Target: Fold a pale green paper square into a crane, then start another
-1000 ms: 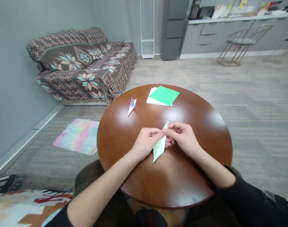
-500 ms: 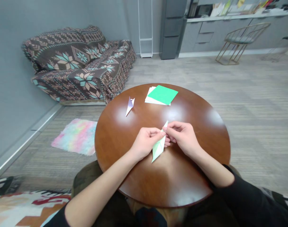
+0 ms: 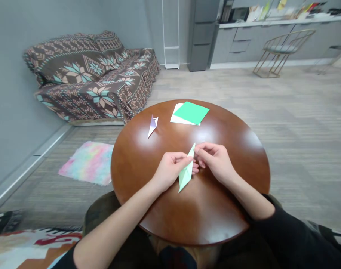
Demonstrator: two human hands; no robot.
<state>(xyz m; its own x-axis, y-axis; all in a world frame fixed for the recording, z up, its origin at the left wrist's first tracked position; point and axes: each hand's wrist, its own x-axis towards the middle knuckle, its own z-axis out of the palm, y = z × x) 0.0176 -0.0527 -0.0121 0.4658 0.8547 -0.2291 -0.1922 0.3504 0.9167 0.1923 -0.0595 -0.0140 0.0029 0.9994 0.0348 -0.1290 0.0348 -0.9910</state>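
Observation:
A pale green sheet of origami paper [image 3: 185,175], folded into a long narrow diamond, slants over the table in front of me. My left hand [image 3: 173,168] grips it around the middle, thumb on top and fingers behind. At its upper right edge, my right hand [image 3: 212,157] has thumb and forefinger pinched together by the pointed tip. Its other fingers are curled, and the exact contact with the paper is too small to make out. Both hands hover just above the round brown wooden table [image 3: 215,209].
Toward the table's far side lie a bright green square sheet [image 3: 191,113] on several white sheets [image 3: 177,118], and a purple and white folded paper figure [image 3: 153,127] to the left. Beyond stand a patterned sofa [image 3: 89,78], a fluffy pastel mat [image 3: 88,162] and a gold-framed chair [image 3: 282,50].
My right thumb has shifted from over the paper's upper part to its right edge. The paper is turned slightly in my left hand. The whole view has shifted a little.

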